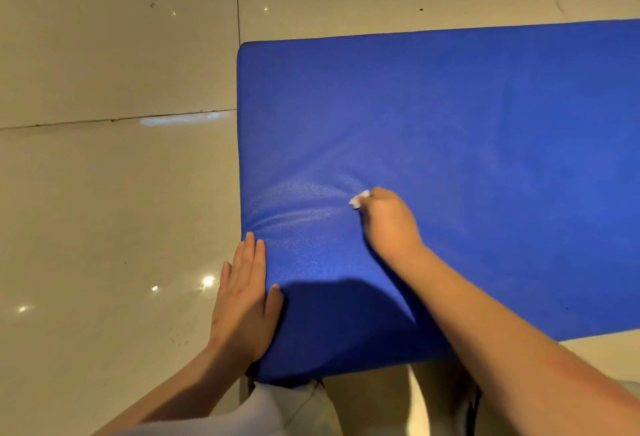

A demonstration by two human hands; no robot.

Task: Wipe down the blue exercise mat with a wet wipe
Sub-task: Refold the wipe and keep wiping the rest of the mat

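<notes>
Blue exercise mat (pixel 485 123), flat on tiled floor (pixel 121 193). At the mat's near left edge: left grip (pixel 244 300) open, fingers straight, steadying the side. Farther in on the mat: right grip (pixel 388 220) closed around bunched wet wipe (pixel 358 199), pressing down. Best wiped in overlapping strokes toward the mat's far corner, with even pressure and the edge pinned.

The blue mat (pixel 450 123) is cut off by the right edge. Most of the wet wipe (pixel 358 199) is hidden under the right hand (pixel 388 220), whose fingertips cannot be seen. Both forearms (pixel 519 331) are cropped below.
</notes>
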